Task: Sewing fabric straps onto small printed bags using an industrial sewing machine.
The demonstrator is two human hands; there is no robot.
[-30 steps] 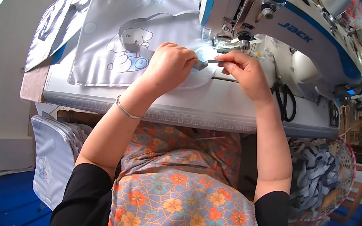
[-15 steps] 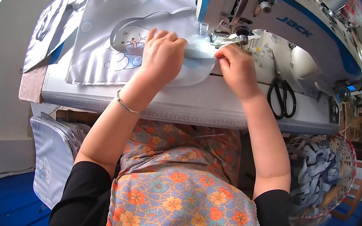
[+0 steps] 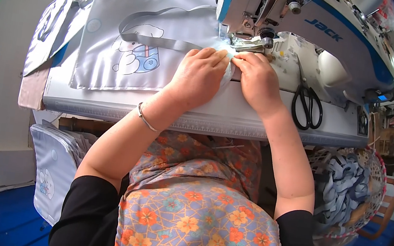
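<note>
Nearby, black-handled scissors [image 3: 303,87] lie beside the right hand [image 3: 262,84].

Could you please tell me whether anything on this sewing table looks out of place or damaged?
Nothing clearly stands out: the gray strap loops loosely over the printed panel, and the black-handled scissors lie to the right of the right hand.

Scissors [image 3: 304,91] right; sewing machine [image 3: 314,28] ahead, clearance beneath unclear.
</note>
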